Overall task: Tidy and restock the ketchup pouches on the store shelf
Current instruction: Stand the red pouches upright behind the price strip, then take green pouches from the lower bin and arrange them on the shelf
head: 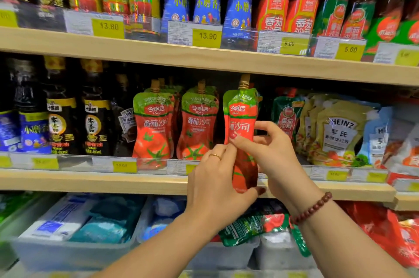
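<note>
Left hand (212, 178): closed on the pouch's (242, 132) lower edge, thumb hooked under its base. Right hand (272, 153): fingers pinching the pouch at mid-height from the opposite side.

Pouch: held between both hands, in front of the shelf (90, 181) lip, probably so it can be straightened before shelving. Long axis vertical; spout up, label turned partly left.

Left of the hands: two matching pouches (175, 123), upright, faces forward. Right: Heinz pouches (340, 132).

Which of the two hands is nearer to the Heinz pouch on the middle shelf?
Right. The right hand grips the ketchup pouch just left of the Heinz pouch; the left hand holds the same pouch's lower part, farther left.
</note>
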Demonstrator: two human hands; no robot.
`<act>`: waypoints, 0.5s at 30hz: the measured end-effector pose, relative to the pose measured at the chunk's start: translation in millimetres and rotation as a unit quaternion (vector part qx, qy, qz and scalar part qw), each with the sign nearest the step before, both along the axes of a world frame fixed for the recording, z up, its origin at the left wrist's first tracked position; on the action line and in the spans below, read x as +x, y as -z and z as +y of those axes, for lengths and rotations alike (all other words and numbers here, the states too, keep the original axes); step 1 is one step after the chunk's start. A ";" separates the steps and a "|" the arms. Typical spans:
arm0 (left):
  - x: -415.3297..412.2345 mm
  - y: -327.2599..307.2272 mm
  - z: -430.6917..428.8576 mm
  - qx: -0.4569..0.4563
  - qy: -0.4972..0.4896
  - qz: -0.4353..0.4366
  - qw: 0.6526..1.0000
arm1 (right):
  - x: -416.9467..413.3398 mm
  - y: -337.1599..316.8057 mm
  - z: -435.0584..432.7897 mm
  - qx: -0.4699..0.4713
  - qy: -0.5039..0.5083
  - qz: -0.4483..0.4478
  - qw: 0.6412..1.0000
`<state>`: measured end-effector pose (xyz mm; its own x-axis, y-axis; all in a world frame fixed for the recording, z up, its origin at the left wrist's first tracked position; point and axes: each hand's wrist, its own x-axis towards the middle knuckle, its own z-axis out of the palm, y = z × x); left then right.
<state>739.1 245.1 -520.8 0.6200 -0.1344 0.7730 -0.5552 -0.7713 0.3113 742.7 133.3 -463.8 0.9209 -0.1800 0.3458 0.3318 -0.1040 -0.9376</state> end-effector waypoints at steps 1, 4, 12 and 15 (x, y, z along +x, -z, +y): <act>0.1 3.2 5.9 0.006 0.007 -0.001 1.000 | 3.6 0.3 0.2 0.005 -0.013 0.002 1.000; 2.9 9.2 26.9 0.012 0.042 -0.015 0.999 | 13.8 2.7 1.2 -0.005 -0.049 0.000 0.999; 45.5 9.3 102.3 0.020 0.039 0.044 0.998 | 33.8 -0.4 6.6 -0.078 -0.141 -0.051 0.986; 54.9 15.9 114.7 0.077 -0.031 0.065 0.994 | 41.1 0.0 19.4 -0.085 -0.174 -0.106 0.975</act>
